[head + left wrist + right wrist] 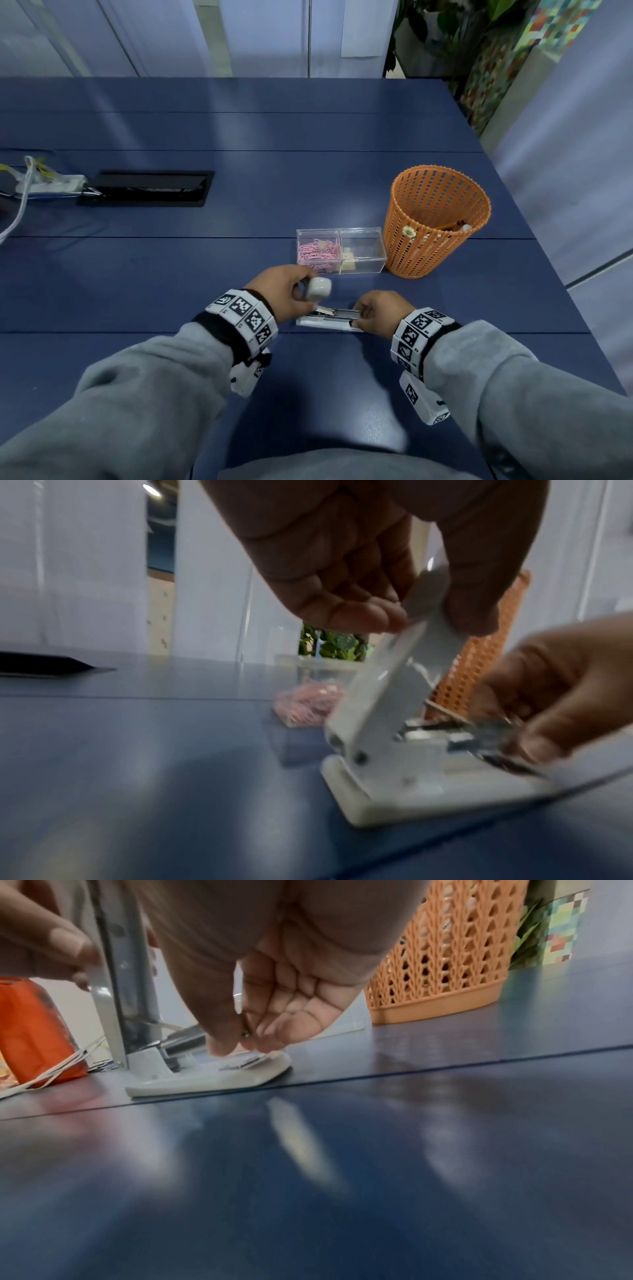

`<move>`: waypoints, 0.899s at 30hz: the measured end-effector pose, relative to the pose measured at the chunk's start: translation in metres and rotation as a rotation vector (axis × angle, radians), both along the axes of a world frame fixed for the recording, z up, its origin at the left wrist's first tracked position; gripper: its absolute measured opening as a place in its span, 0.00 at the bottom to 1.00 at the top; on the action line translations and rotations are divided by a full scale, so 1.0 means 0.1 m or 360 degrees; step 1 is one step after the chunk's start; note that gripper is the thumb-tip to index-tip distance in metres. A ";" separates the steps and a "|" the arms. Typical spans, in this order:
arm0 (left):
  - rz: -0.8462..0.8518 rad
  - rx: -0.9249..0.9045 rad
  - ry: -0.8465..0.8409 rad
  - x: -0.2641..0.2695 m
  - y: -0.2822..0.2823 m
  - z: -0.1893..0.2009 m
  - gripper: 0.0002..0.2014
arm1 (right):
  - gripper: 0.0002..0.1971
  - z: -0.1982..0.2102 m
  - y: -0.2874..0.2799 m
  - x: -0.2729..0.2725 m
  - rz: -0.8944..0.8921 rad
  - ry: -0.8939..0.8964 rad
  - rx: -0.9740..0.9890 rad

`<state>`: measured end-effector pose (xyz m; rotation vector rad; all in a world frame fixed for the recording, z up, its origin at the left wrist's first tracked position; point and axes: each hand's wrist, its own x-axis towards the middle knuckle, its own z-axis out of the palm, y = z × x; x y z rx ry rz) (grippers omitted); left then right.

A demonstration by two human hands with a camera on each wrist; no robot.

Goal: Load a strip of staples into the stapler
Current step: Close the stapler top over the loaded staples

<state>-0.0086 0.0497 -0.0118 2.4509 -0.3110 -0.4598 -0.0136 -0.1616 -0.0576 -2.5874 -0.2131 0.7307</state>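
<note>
Right hand (376,313) is covering the front end of the white plastic stapler (329,320), so the thin metal staple strip (479,737) is showing only as a blur betw. fingertips. Orange slotted plastic basket (441,955) is getting cut off at top edge.

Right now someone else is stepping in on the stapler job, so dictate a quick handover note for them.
Left hand: grips the stapler lid, holding it swung up and open.
Right hand: pinches the staple strip at the open metal channel.
Stapler: base flat on the blue table, in front of the clear box and orange basket.
Done: lid opened, strip brought to the channel.
Left: seat the strip fully, though blur hides how far in it is, then close the lid.
</note>
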 end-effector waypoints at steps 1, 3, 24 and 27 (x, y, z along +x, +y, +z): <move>-0.0028 0.0000 0.0028 0.01 -0.07 -0.02 0.18 | 0.15 -0.02 0.00 0.00 -0.0019 0.0003 0.0008; -0.0092 0.0042 0.0061 0.01 -0.20 -0.08 0.19 | 0.15 -0.05 0.00 -0.01 -0.0066 0.0006 0.0027; -0.0361 0.0553 0.0233 0.06 -0.32 -0.48 0.19 | 0.15 -0.19 -0.13 0.03 -0.0234 0.0167 0.0343; -0.0364 0.0536 0.0231 0.04 -0.32 -0.49 0.18 | 0.15 -0.25 -0.09 0.01 -0.0313 0.0148 0.0414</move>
